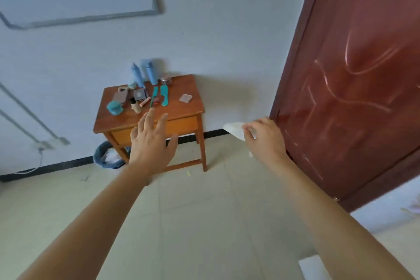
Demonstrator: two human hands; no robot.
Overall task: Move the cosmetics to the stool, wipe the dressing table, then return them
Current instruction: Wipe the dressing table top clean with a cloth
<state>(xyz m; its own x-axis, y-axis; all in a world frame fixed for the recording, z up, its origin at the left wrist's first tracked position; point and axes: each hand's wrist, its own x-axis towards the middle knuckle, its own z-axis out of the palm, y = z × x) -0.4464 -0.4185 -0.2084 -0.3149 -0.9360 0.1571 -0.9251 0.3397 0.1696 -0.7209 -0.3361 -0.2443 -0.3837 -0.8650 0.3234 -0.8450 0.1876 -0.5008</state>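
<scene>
A small wooden dressing table (pixel 181 110) stands against the white wall some way ahead of me. On it lie several cosmetics: two blue bottles (pixel 145 73), a teal comb (pixel 165 95), a teal jar (pixel 114 108), a grey compact (pixel 139 95) and a pinkish pad (pixel 185 98). My left hand (pixel 152 143) is stretched toward the table with fingers spread and holds nothing. My right hand (pixel 263 137) is closed on a white cloth (pixel 235 129), right of the table. No stool is in view.
A dark red door (pixel 354 75) stands open at the right, close to my right hand. A blue waste bin (pixel 106 154) sits under the table's left side. A cable runs along the black skirting at the left. Pale floor tiles lie between me and the table.
</scene>
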